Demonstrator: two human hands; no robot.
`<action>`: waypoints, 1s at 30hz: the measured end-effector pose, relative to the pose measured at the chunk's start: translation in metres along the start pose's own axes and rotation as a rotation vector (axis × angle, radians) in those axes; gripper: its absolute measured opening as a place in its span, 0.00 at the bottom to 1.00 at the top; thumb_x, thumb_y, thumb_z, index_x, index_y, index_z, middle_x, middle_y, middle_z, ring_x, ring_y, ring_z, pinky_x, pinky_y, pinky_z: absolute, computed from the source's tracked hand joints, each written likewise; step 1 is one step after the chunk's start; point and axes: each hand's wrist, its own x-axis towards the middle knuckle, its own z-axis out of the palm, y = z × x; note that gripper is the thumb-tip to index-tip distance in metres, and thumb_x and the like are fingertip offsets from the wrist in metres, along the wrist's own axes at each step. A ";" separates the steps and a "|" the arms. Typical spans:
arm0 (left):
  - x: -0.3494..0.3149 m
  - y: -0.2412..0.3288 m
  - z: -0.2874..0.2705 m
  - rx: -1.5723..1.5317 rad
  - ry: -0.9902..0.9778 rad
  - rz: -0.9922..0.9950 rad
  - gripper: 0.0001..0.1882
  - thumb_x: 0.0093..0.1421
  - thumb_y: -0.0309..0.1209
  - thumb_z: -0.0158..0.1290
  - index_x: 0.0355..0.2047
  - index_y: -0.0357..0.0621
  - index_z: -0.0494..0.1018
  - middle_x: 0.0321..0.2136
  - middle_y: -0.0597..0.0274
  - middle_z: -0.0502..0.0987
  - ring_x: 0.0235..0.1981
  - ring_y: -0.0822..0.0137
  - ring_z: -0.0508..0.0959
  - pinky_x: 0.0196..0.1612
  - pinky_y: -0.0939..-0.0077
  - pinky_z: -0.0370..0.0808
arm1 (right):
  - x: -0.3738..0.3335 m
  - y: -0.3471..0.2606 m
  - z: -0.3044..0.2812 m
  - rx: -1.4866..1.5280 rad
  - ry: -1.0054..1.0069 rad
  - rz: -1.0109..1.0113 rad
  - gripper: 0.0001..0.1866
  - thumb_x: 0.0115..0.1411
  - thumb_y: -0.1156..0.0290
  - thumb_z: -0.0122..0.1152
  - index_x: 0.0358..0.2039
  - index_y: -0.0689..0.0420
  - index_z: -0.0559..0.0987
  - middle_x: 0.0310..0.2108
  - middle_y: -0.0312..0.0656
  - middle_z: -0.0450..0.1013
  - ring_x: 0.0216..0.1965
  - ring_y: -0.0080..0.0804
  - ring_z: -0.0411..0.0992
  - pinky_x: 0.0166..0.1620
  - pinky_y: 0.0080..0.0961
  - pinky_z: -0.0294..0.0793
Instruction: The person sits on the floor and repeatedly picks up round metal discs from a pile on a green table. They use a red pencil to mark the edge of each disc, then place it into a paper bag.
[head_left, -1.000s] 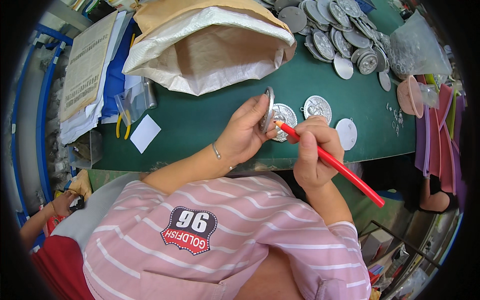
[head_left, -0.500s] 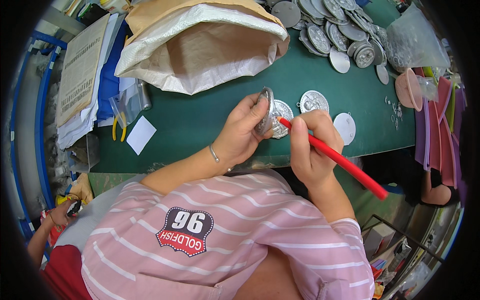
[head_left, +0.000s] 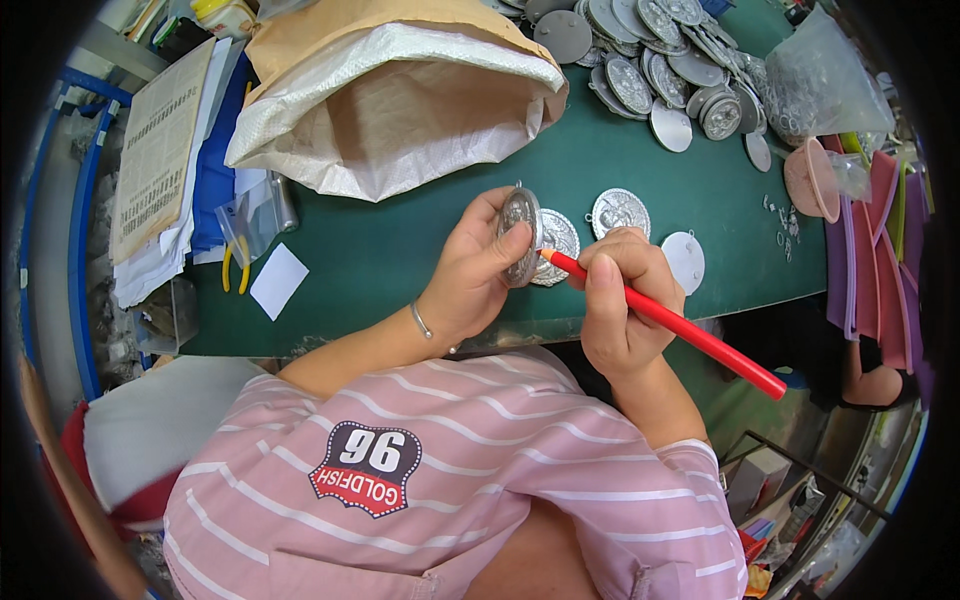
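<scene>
My left hand (head_left: 466,262) pinches a round silver medal (head_left: 519,236) by its rim, tilted up on edge, with the thumb across its face. My right hand (head_left: 628,310) is closed round a thick red pencil (head_left: 705,342). The pencil's pointed tip is right beside the held medal's edge; whether it touches cannot be made out. Under and behind the tip lies a second embossed medal (head_left: 560,246) on the green table (head_left: 400,270). Beyond my right hand rests another embossed medal (head_left: 619,211), and a medal with its plain back up (head_left: 684,262) lies to its right.
A large open sack (head_left: 400,120) stands at the back. A heap of medals (head_left: 670,65) fills the far right, near a clear bag (head_left: 825,80), pink cup (head_left: 812,180) and small metal rings (head_left: 785,228). Papers (head_left: 160,160) and yellow-handled pliers (head_left: 236,265) lie left. Another person's arm (head_left: 75,480) shows at lower left.
The held medal has turned so more of its embossed face shows. The pencil tip has shifted slightly left and down. The other person's arm at the left has moved lower.
</scene>
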 end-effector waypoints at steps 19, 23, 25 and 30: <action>0.001 -0.004 -0.011 0.646 -0.249 0.560 0.33 0.45 0.26 0.65 0.49 0.45 0.59 0.38 0.64 0.64 0.37 0.73 0.69 0.42 0.77 0.69 | -0.004 0.004 -0.015 0.318 0.127 0.026 0.05 0.61 0.76 0.46 0.31 0.64 0.69 0.25 0.46 0.72 0.24 0.27 0.68 0.32 0.24 0.68; 0.000 -0.003 -0.001 0.028 -0.058 0.118 0.24 0.53 0.35 0.60 0.46 0.45 0.62 0.32 0.65 0.65 0.32 0.71 0.67 0.38 0.78 0.67 | -0.002 0.001 -0.009 0.184 0.052 0.168 0.09 0.62 0.73 0.52 0.39 0.64 0.74 0.34 0.45 0.75 0.33 0.29 0.72 0.39 0.23 0.71; 0.005 -0.001 -0.012 -0.122 0.008 -0.055 0.17 0.62 0.43 0.48 0.44 0.44 0.64 0.28 0.65 0.67 0.29 0.70 0.70 0.36 0.76 0.70 | -0.006 0.005 -0.003 0.162 0.010 0.217 0.07 0.60 0.75 0.53 0.38 0.64 0.74 0.33 0.44 0.75 0.34 0.28 0.73 0.38 0.21 0.71; 0.007 0.003 -0.012 -0.214 0.095 -0.148 0.16 0.63 0.43 0.45 0.42 0.43 0.67 0.27 0.65 0.69 0.28 0.73 0.71 0.32 0.80 0.71 | -0.013 0.008 0.008 0.144 -0.045 0.345 0.07 0.60 0.78 0.53 0.39 0.65 0.74 0.34 0.44 0.75 0.35 0.26 0.72 0.38 0.19 0.71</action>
